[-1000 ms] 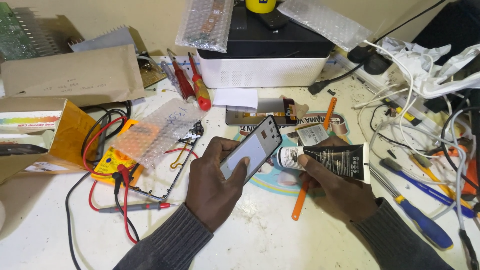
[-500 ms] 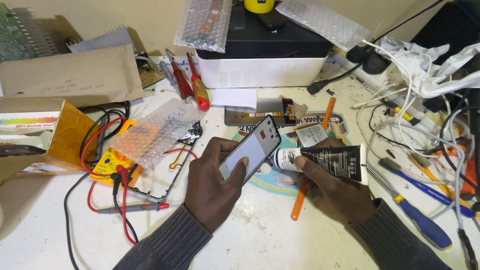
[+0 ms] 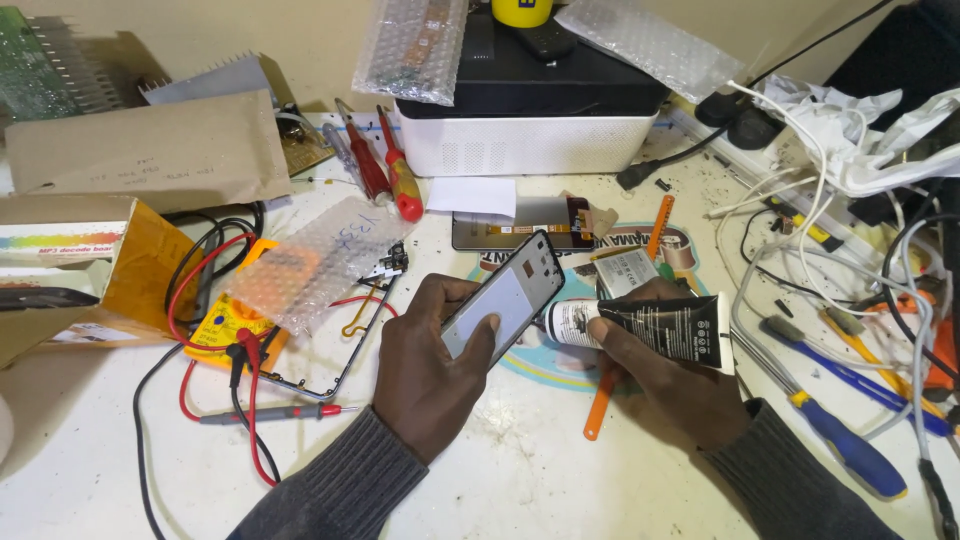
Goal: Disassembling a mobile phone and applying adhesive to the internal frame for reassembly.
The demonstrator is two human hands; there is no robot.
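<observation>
Cradled in the left hand [image 3: 425, 375], a thin phone frame [image 3: 505, 300] sits tilted above the table, fingers wrapped behind it and the thumb pressed flat on its pale inner face near the lower end. Its far end, with the dark rim, rises free toward the middle of the bench. The right hand [image 3: 670, 375] closes around a black and white squeeze tube [image 3: 645, 325], fingers over the top and palm beneath, the nozzle end touching or very nearly touching the frame's right edge.

As a judgement, the frame looks light, stiff yet easily bent or cracked, so holding it by the long edges with the thumb as a brace seems safest. The tube looks soft and yielding; gripping it at mid-body should give measured pressure, while a hard squeeze could flood the narrow rim.

Just beyond the hands lie a loose phone screen [image 3: 515, 222] and an orange plastic pry stick [image 3: 660, 227]. To the left sit a yellow multimeter [image 3: 225, 325] with red and black leads and a bubble-wrap pouch [image 3: 315, 262]. Red-handled screwdrivers [image 3: 385, 165] rest farther back, and blue-handled ones [image 3: 850, 455] lie at the right among tangled white cables [image 3: 800, 210].
</observation>
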